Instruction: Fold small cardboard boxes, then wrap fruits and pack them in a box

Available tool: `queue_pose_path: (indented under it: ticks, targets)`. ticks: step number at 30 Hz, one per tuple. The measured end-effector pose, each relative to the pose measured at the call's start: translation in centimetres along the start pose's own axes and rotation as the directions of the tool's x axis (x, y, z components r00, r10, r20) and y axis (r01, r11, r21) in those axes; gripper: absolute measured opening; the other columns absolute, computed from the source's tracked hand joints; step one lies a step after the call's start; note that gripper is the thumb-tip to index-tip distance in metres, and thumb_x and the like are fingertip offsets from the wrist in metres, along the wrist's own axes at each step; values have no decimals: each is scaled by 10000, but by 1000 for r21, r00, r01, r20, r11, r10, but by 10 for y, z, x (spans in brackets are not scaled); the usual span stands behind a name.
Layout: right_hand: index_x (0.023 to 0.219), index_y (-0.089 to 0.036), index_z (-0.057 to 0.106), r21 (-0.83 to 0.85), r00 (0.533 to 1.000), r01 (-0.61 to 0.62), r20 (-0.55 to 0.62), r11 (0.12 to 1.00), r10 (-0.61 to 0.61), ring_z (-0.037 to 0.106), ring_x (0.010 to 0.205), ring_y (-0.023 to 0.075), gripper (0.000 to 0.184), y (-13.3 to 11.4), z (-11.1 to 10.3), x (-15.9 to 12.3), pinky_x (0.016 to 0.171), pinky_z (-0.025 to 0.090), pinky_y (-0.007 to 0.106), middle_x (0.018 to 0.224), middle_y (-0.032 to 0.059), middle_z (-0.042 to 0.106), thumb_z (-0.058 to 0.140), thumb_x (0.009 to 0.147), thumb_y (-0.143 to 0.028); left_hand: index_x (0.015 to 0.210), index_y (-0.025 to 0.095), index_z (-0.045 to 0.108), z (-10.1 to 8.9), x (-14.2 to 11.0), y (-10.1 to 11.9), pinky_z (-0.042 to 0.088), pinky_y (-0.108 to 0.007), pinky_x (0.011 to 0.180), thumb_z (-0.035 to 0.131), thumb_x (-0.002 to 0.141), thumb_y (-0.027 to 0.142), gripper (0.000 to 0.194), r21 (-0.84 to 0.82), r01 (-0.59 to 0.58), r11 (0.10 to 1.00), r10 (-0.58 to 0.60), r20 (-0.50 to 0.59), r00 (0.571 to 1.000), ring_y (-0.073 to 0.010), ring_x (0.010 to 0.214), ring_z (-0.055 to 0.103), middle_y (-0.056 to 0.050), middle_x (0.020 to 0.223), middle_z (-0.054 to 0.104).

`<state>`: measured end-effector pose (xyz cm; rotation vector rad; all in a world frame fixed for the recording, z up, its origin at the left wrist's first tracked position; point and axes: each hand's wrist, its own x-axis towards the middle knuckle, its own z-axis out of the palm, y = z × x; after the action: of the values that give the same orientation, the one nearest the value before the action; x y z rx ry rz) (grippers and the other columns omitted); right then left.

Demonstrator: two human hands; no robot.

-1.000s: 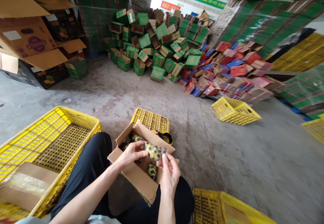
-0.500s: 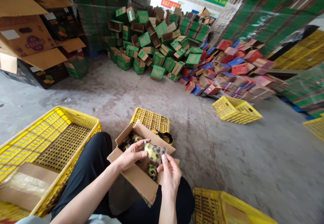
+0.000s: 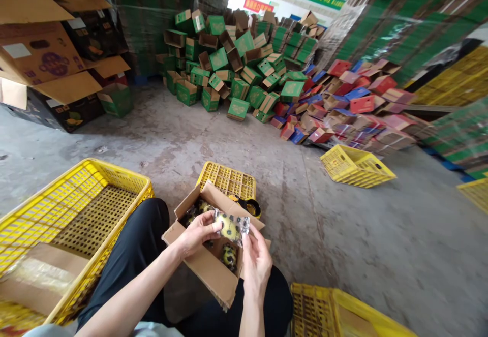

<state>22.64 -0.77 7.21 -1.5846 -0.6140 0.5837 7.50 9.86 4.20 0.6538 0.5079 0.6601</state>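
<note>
Packet (image 3: 231, 226), clear plastic with yellow-and-black contents, is held up just above the open box (image 3: 213, 266) on the person's lap. The left hand (image 3: 196, 233) pinches its left end with fingers closed on the film; the right hand (image 3: 254, 261) holds the right edge between thumb and fingertips, so both grips are shut on it. The step looks like handling or checking one packet over the box; a clean next move would need one hand to keep hold while the other lets go, since the film looks slippery. More such packets lie inside the box. A tape roll (image 3: 249, 206) sits just behind it, against a small crate (image 3: 227, 179). A large crate (image 3: 76, 210) stands at the left, holding a flat carton (image 3: 38, 276); another crate (image 3: 343, 316) is at the lower right. Beyond is bare concrete floor (image 3: 229, 139), a heap of green boxes (image 3: 236, 67) and red and blue ones (image 3: 354, 108), with stacked flat cartons along the walls.
</note>
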Motion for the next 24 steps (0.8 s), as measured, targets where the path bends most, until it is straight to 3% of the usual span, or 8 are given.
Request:
queue_pose_path:
  ticks: [3,6,8,12,16,20,24]
  targets:
    - [1400,-197,649,-75,985,118,134,990,-108,742,1026,273,683,4,-3,0,843,620,351,1229,151,754,800,817,-519,1137,170,712,0,2,-1,553,-245,762,927,737,420,518,29,9,1000,-8,-56,998,-171,890,701,-95,1106,732]
    - [1310,-224,724,-83,950,175,275,981,-146,700,1179,295,521,9,-5,-1,940,616,371,1365,142,690,771,857,-477,1129,167,704,2,1,-1,565,-250,769,926,727,455,542,48,3,999,2,-99,995,-172,882,708,-97,1104,728]
    - [1274,-206,747,-64,959,139,256,988,-118,710,1169,302,487,14,-4,-1,967,614,395,1346,149,702,755,872,-480,1188,179,689,5,0,0,573,-265,779,913,743,472,578,50,1,999,5,-123,992,-168,866,711,-101,1123,721]
    - [1249,-154,759,-3,993,-2,118,1000,2,758,1059,326,589,24,-4,1,968,620,450,1257,172,748,799,809,-544,1449,246,563,11,-5,4,586,-330,833,866,787,525,780,7,39,999,-37,-133,990,-171,846,730,-127,1250,684]
    - [1239,-141,765,53,995,-94,45,994,91,786,953,319,651,28,-6,4,903,646,436,1267,179,741,815,769,-589,1471,265,571,9,-8,8,562,-349,895,885,781,462,784,49,4,999,-3,-26,1000,-199,919,739,-125,1341,653]
    - [1234,-119,765,72,993,-115,-1,991,116,791,898,308,693,29,-7,3,858,656,415,1223,185,758,815,755,-617,1474,215,575,2,-5,-1,536,-316,834,955,695,357,879,183,-29,983,16,73,997,-215,895,726,-103,1103,755]
    - [1200,-85,773,73,992,-128,-5,989,129,789,813,292,721,27,-4,1,817,660,408,1064,183,802,812,743,-640,1429,183,624,-1,1,-8,548,-369,840,917,728,465,811,292,-53,955,54,4,999,-258,882,730,-98,980,772]
